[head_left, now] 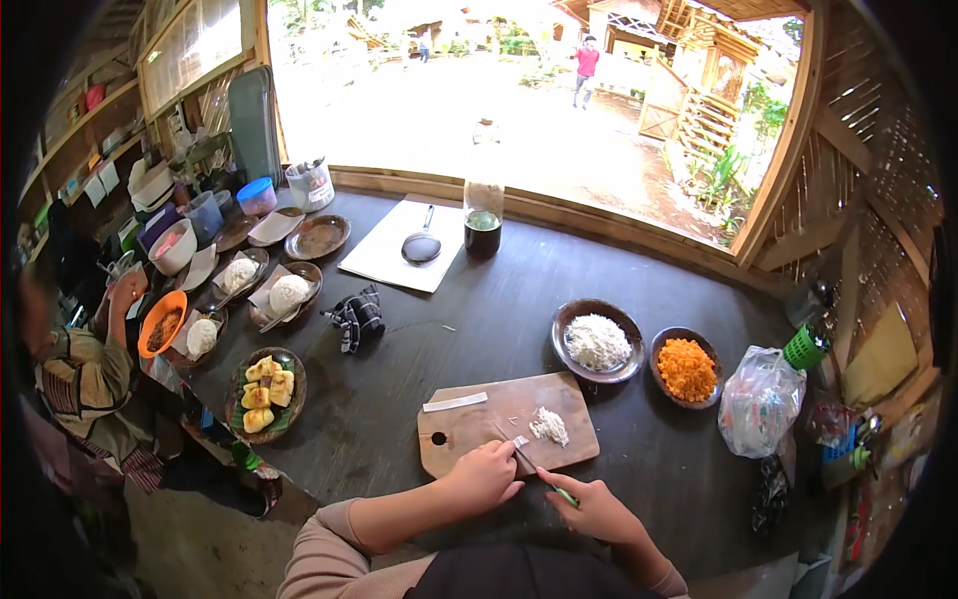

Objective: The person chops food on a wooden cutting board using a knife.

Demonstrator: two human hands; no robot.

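My right hand (597,509) is wrapped round the green handle of a knife (563,493), whose blade rests on the wooden cutting board (449,461). Close to the blade, my left hand (484,474) presses its fingers on a small white food piece (520,441) at the board's near side. A heap of finely chopped white food (549,426) lies to the right of the blade. Farther back on the board is a long white strip (455,402). Beyond the board stand a brown bowl of chopped white food (597,341) and a bowl of orange shreds (687,369).
A filled plastic bag (762,401) stands at the right. On the left are a plate of yellow food pieces (262,392), a dark checked cloth (356,317) and plates with rice mounds (288,293). A jar (483,232) stands by the window. Another person (85,374) is at far left.
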